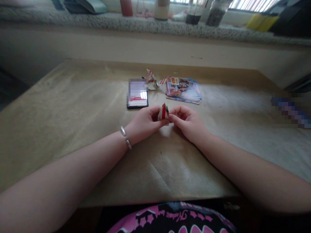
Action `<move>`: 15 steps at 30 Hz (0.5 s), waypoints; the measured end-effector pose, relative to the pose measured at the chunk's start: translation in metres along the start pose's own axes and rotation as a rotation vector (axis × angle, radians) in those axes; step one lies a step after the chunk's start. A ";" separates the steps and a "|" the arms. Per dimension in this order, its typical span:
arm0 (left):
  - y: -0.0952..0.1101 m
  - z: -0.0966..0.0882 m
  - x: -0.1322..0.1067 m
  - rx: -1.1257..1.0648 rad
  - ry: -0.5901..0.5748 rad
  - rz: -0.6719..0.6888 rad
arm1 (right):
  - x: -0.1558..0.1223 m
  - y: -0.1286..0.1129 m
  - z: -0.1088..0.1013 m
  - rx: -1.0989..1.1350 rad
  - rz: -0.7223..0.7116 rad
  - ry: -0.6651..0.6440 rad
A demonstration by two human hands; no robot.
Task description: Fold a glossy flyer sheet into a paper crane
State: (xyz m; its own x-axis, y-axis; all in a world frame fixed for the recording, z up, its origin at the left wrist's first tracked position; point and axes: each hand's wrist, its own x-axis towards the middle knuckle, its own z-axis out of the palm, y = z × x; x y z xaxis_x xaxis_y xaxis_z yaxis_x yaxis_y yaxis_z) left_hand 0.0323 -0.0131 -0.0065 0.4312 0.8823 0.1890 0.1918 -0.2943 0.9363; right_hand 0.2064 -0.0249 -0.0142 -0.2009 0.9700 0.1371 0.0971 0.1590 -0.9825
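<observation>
A small folded paper piece (163, 113), white with a red stripe and some green, is held between both hands above the middle of the table. My left hand (148, 120), with a silver cuff bracelet at the wrist, grips it from the left, thumb in front. On the other side, my right hand (185, 120) pinches its right edge between thumb and fingers. The fingertips behind the paper are partly hidden. Just beyond my left hand lies a phone (138, 94) with a lit screen. Behind the hands rests a folded paper figure (153, 81) with red print.
A stack of printed leaflets (184, 89) lies past my right hand. The table (80, 123) has a creased tan cover. At the right edge is a blurred blue and pink item (291, 111). Jars and bottles (162, 9) stand on the speckled windowsill (109, 21) behind.
</observation>
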 end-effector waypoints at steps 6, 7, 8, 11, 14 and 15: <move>-0.003 -0.001 0.001 0.037 0.014 -0.018 | -0.002 0.001 0.000 -0.052 -0.068 0.046; -0.005 -0.001 0.002 0.013 -0.005 -0.033 | -0.001 0.002 0.000 -0.058 -0.069 0.052; -0.006 -0.001 0.002 -0.018 -0.028 -0.048 | -0.001 0.002 0.000 -0.060 -0.069 0.054; -0.008 -0.001 0.003 -0.091 -0.085 -0.076 | 0.001 0.004 -0.001 -0.049 -0.073 0.045; -0.008 0.000 0.002 -0.083 -0.114 -0.082 | 0.003 0.006 -0.002 -0.048 -0.081 0.050; -0.008 -0.001 0.001 -0.066 -0.120 -0.082 | 0.003 0.006 -0.002 -0.053 -0.079 0.053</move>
State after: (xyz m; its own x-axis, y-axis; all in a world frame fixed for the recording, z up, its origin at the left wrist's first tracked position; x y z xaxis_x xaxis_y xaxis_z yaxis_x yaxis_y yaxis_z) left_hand 0.0310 -0.0094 -0.0132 0.5196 0.8509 0.0778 0.1743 -0.1947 0.9653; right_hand 0.2087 -0.0207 -0.0196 -0.1580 0.9621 0.2221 0.1349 0.2438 -0.9604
